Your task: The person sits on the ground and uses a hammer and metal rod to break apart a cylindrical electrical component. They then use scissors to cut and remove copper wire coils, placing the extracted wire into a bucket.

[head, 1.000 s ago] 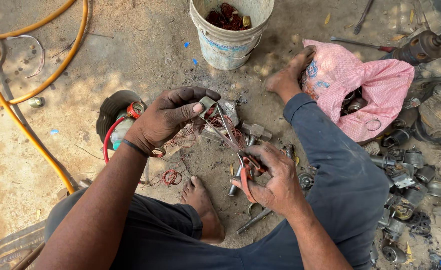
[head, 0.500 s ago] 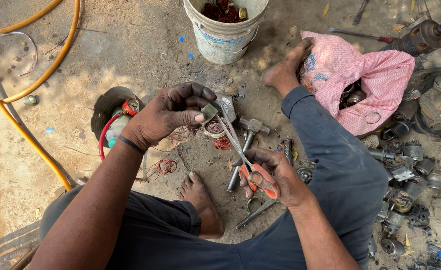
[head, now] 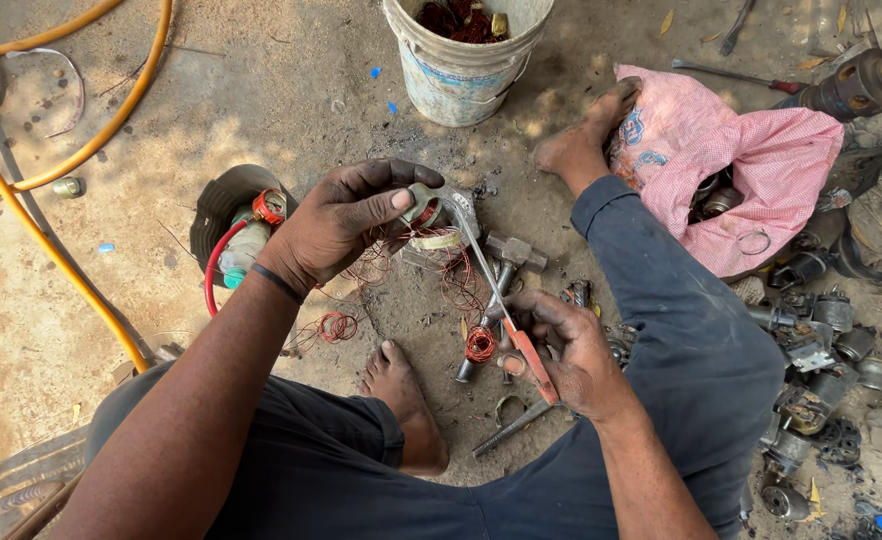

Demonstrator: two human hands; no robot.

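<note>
- Left hand (head: 336,220) pinches a small metal motor part (head: 431,215) wound with copper wire, thumb and fingers closed on it, just below the white bucket (head: 461,70).
- Right hand (head: 561,345), fist closed around red-handled pliers (head: 496,290), has their tips at the part.
- A slip of the tips could jab the left thumb or snap the wire.

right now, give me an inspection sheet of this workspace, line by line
surface: bare dusty concrete ground, copper wire scraps scattered on it.
job's things: small metal part with copper wire; red-handled pliers gripping it.
clutter: white bucket of scrap; pink cloth bag of metal pieces; hammer; motor parts at right.
hands: left hand holds the part; right hand holds the pliers.
cables: orange hose looping at left.
surroundings: bare feet, dark trousers; nothing else seen.
</note>
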